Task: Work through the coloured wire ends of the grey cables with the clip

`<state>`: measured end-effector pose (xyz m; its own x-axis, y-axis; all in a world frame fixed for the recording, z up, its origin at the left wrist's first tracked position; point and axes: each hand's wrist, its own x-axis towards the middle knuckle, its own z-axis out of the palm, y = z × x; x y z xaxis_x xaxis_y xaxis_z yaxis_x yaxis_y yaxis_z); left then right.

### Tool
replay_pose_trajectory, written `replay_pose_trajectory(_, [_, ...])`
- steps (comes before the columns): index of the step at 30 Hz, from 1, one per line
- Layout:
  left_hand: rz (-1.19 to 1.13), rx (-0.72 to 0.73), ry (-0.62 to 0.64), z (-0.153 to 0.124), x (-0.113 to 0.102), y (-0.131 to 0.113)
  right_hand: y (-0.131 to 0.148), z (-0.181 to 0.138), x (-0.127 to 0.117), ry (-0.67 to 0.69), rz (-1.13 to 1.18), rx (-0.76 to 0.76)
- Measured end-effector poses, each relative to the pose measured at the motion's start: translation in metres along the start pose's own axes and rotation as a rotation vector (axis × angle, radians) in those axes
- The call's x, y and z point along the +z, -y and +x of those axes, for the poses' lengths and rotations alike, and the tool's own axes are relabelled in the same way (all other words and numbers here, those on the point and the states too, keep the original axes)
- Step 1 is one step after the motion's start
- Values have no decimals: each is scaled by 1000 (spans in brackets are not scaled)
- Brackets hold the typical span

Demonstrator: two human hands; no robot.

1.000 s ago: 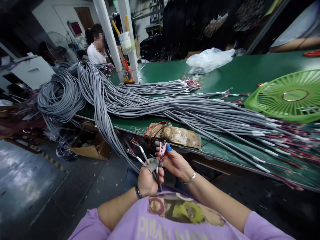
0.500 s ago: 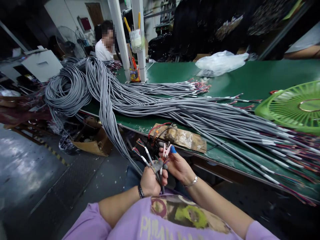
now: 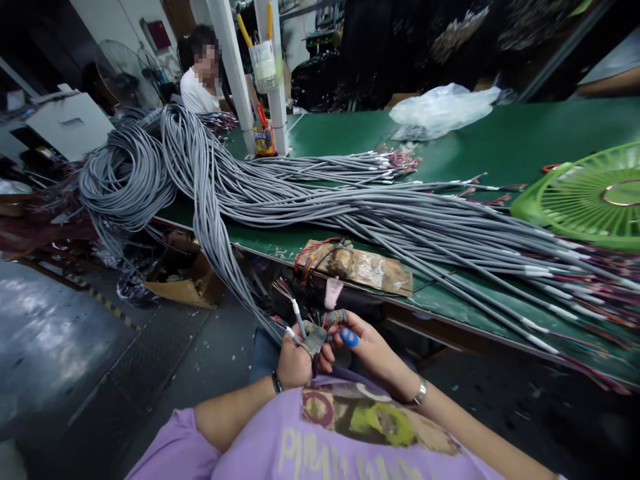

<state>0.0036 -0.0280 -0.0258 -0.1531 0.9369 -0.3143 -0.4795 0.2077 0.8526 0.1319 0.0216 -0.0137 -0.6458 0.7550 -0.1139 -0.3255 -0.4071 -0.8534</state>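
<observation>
My left hand (image 3: 295, 363) is closed around grey cables (image 3: 299, 319) whose ends fan out into thin coloured wires (image 3: 284, 289). Grey tape or cloth wraps its thumb. Close beside it, my right hand (image 3: 367, 350) is closed, with wrapped and blue-covered fingertips pinching near the thin wires at the cable ends. What exactly lies between those fingertips is partly hidden. Just beyond them, near the table edge, a pale pink object (image 3: 333, 293) shows; whether it touches the right hand I cannot tell.
Long bundles of grey cable (image 3: 310, 200) lie over the green table (image 3: 345, 133) and hang off its front edge. A taped board (image 3: 365, 267) sits at that edge. A green fan (image 3: 590, 193), a plastic bag (image 3: 443, 112) and a white post (image 3: 277, 113) stand around. A person (image 3: 200, 77) sits behind.
My right hand has lowered and come closer to the left. The pink clip-like tool that was at its fingers is now apart from the fingertips or only near them.
</observation>
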Motion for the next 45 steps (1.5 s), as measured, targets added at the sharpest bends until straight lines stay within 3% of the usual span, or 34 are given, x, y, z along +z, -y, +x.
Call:
replay_pose_trajectory(6, [222,-58,180,1,-9,-1,11,4,6,-46,-270,-98])
replay_pose_trajectory(10, [294,-139,291,1,-12,-7,18,9,-2,20,-536,-101])
replay_pose_trajectory(14, [129,-101,183,3,-13,-3,17,10,-1,42,-415,-19])
replay_pose_trajectory(20, [0,-24,-17,4,-9,-3,4,9,-1,-164,-271,-72])
replay_pose_trajectory(23, [26,-18,-20,4,-8,-5,1,9,1,-207,-200,-84])
replay_pose_trajectory(28, [189,-119,184,5,-13,-1,2,9,5,-196,-166,-58])
replay_pose_trajectory(33, [114,-34,30,6,-14,2,1,8,2,-277,-146,-32])
replay_pose_trajectory(39, [145,7,25,7,-16,4,12,6,10,-12,-173,56])
replay_pose_trajectory(45, [174,29,15,7,-16,6,18,7,19,-21,-170,48])
